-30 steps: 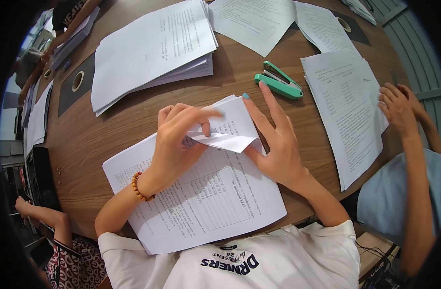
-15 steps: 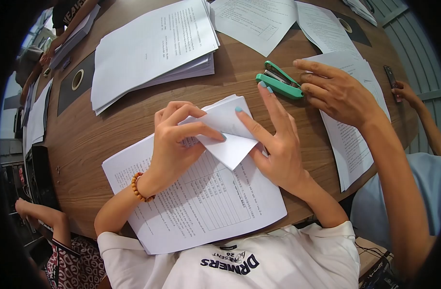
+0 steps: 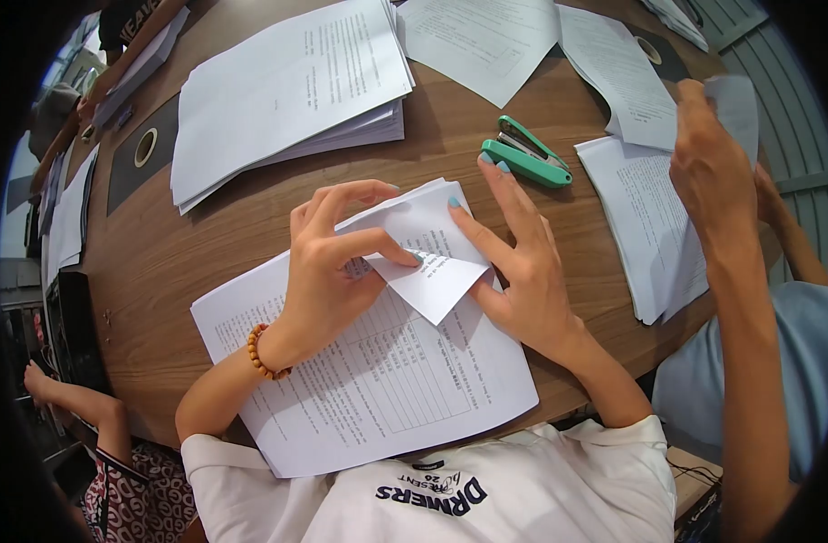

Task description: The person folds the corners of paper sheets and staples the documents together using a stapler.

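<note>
In front of me lies a stack of printed sheets (image 3: 342, 398), with a table grid on the top page. My left hand (image 3: 328, 258), a beaded bracelet at its wrist, pinches a sheet of paper (image 3: 441, 285) whose corner is bent over, printed lines showing near the fingertips. My right hand (image 3: 527, 267) has its fingers stretched apart; its index fingertip rests on the pages, and its thumb lies at the edge of the bent corner. Just beyond my right fingertips sits a green stapler (image 3: 527, 163), its top arm raised.
A thick paper stack (image 3: 287, 100) lies on the far side. Loose sheets (image 3: 482, 45) spread at the top. To my right, a co-worker's hand (image 3: 713, 163) holds up a sheet above another pile of papers (image 3: 640, 226). A round cable hole (image 3: 146, 147) is at the left.
The co-worker's hand has left the stapler's side, moved right and lifted a sheet. Print now shows on the turned page under my left fingers. My hands have barely moved.
</note>
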### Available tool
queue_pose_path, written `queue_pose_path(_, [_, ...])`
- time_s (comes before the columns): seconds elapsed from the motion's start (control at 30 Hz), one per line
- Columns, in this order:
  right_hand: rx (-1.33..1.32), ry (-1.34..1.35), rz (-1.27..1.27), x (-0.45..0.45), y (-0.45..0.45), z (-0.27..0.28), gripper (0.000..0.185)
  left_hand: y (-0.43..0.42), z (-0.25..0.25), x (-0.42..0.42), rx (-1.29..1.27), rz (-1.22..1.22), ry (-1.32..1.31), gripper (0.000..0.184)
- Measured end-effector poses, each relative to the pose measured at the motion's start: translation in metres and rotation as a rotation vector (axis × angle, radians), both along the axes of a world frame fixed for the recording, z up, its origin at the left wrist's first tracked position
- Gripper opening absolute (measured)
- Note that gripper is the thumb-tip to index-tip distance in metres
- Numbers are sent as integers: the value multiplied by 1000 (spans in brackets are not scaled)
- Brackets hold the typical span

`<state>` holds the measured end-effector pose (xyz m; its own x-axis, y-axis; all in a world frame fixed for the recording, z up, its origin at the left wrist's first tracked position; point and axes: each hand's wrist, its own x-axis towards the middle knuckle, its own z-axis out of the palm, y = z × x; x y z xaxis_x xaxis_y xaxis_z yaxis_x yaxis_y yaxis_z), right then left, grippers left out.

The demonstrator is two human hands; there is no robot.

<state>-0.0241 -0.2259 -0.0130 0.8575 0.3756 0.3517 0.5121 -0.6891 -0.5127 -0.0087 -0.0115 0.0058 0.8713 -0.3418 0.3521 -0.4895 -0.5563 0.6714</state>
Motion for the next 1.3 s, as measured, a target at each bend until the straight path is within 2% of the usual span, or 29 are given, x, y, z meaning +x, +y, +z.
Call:
queue_pose_path(0.1, [-26, -11, -5, -3, 2, 2, 53, 2, -2, 0, 32, 10, 25, 27])
queue_pose_path(0.17, [-57, -110, -17, -4, 4, 1, 50, 5, -6, 0, 62, 12, 14, 27])
queue_pose_path(0.3, [-82, -176, -19, -5, 5, 0, 52, 4, -5, -1, 106, 8, -17, 28])
queue_pose_path(0.37, [83, -65, -88, -4, 7, -3, 56, -1, -2, -2, 38, 49, 33, 28])
queue_pose_path(0.4, [83, -64, -90, -4, 6, -1, 56, -3, 0, -2, -31, 91, 85, 27])
queue_pose_path(0.5, [114, 46, -56, -1, 3, 3, 59, -1, 1, 0, 26, 51, 48, 26])
queue_pose_path(0.6, [47, 19, -23, 1, 0, 2, 58, 5, -4, 0, 111, -14, 15, 24])
queue_pose_path(0.67, [-53, -15, -2, 0, 0, 4, 55, 3, -2, -1, 76, 0, 7, 24])
queue_pose_path(0.9, [-52, -66, -8, -3, 3, 2, 47, 2, -1, -1, 45, 30, 50, 24])
queue_pose_path(1.1, [-84, -213, -50, -8, 7, 1, 46, 7, -7, 0, 84, 24, 7, 26])
queue_pose_path(1.2, [-64, -271, -92, -7, 9, -1, 56, 6, -6, 0, 64, -3, -8, 26])
queue_pose_path(1.27, [76, -109, -114, -6, 8, 0, 70, 5, -4, 0, 66, -4, -24, 26])
queue_pose_path(1.3, [77, -108, -115, -6, 7, -1, 70, 5, -3, -1, 67, -6, -39, 26])
